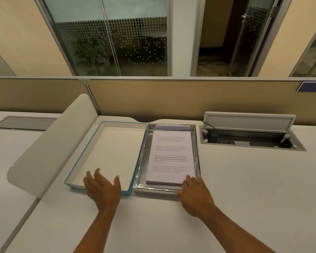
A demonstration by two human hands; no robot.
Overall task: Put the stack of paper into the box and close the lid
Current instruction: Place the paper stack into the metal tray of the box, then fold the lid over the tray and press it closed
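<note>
A stack of printed white paper [170,157] lies inside a silver-lined box [142,161] at the middle of the desk. Beside it on the left rests the box's lid [106,154], upside down, white inside with a teal rim. My right hand [194,194] lies at the box's near right corner, fingers spread and touching the paper's near edge. Over the lid's near edge is my left hand [102,187], open with fingers apart and holding nothing.
A curved white divider [49,148] rises left of the lid. An open cable hatch [250,137] with a raised flap sits to the right in the white desk [226,198]. A tan partition wall [171,99] runs along the back.
</note>
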